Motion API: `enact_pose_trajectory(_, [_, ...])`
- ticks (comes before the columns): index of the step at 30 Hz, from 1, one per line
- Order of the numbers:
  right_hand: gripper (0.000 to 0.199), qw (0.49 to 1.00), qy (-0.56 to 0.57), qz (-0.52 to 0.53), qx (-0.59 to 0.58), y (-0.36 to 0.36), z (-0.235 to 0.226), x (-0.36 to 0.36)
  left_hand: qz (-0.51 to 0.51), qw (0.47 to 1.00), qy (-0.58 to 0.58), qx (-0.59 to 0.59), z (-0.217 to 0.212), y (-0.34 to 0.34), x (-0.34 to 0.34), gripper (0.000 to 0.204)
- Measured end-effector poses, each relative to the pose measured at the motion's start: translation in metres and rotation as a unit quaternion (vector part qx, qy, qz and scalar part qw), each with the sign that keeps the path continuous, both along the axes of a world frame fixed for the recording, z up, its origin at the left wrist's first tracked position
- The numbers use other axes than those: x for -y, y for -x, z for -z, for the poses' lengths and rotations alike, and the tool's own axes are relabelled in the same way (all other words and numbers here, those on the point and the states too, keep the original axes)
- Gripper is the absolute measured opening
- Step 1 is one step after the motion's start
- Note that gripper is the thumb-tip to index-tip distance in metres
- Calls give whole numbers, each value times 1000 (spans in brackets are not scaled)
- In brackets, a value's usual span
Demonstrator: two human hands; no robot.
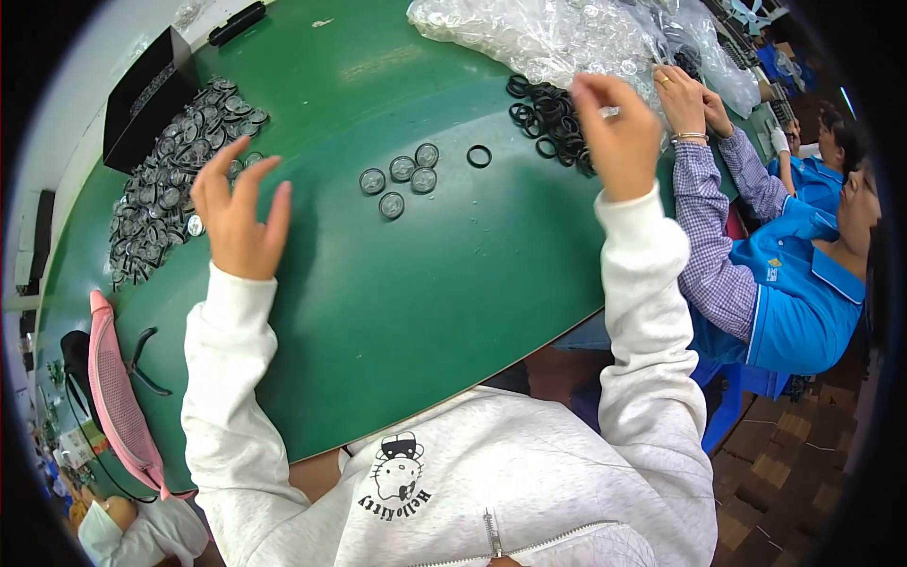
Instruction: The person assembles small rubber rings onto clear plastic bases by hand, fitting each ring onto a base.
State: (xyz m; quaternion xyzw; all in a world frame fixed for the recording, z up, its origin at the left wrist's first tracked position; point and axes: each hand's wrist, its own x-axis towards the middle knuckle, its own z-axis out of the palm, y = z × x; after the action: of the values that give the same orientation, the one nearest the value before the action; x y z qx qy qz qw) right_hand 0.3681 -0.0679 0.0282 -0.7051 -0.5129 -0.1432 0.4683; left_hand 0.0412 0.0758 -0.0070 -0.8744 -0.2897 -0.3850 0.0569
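Five clear, black-rimmed round discs (402, 169) are laid out on the green table (425, 312); ring-picking seems the step, a fine pinch called for. By the heaped black rings (548, 106), the right hand (619, 137) is half-curled, its hold untellable; the left hand (244, 222) is spread, apparently empty. Small parts (153, 88) are held in the open black box (123, 132), clear pieces (576, 42) in the transparent plastic bag (453, 21).

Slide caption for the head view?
Left hand near a pile of round pieces, right hand near black rings, above a green table.
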Motion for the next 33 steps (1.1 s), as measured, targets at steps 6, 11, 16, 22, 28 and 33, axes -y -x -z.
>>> enact_pose_trajectory(6, [11, 953, 212, 178, 125, -75, 21, -20, 149, 983, 97, 47, -4, -27, 53, 25])
enact_pose_trajectory(11, [10, 961, 245, 128, 23, -65, 5, -14, 200, 969, 123, 73, 5, -26, 56, 27])
enact_pose_trajectory(16, [7, 981, 64, 111, 148, -68, 6, -6, 249, 939, 215, 98, 1, -25, 62, 27])
enact_pose_trajectory(22, [9, 876, 63, -309, -363, 86, 5, -5, 272, 755, 544, 244, 0, -23, 78, 28])
enact_pose_trajectory(28, [10, 764, 114, -408, -486, 129, 23, 3, 303, 672, 611, 288, 8, -25, 76, 32])
enact_pose_trajectory(33, [11, 836, 128, -318, -429, 119, 17, 6, 326, 698, 568, 289, 15, -24, 72, 34])
